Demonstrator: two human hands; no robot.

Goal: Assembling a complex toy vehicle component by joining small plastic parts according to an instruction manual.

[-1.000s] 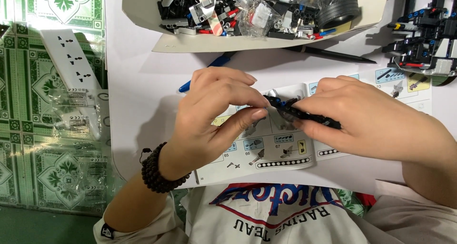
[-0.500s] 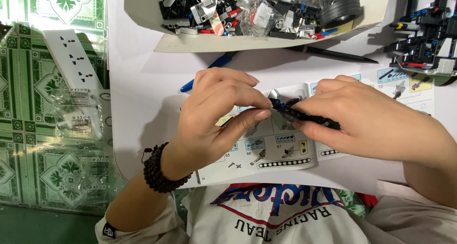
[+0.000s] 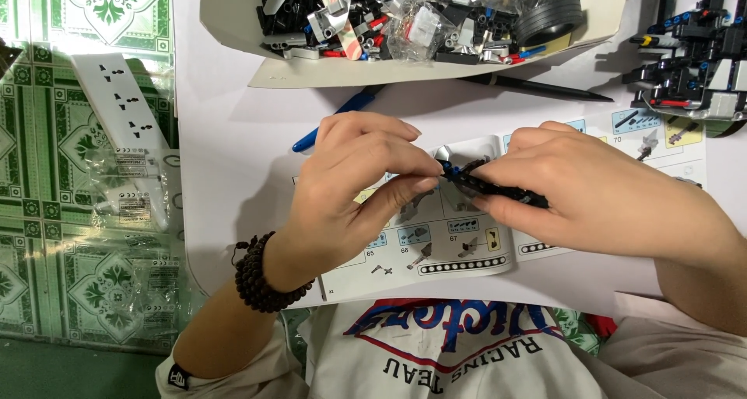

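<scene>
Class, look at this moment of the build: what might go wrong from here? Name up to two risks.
The left hand and right hand pinch a slim black assembly by the fingertips above the open instruction booklet; a small blue piece at its end might pop off. The hands also cover much of the booklet, so a step may be misread.

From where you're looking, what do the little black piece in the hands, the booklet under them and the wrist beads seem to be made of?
The black piece, pinched between left hand and right hand, looks like moulded plastic, smooth with a slight sheen. The booklet is thin printed paper, its pages curling. The bracelet has dark matte round beads, possibly wood; hard to tell.
</scene>
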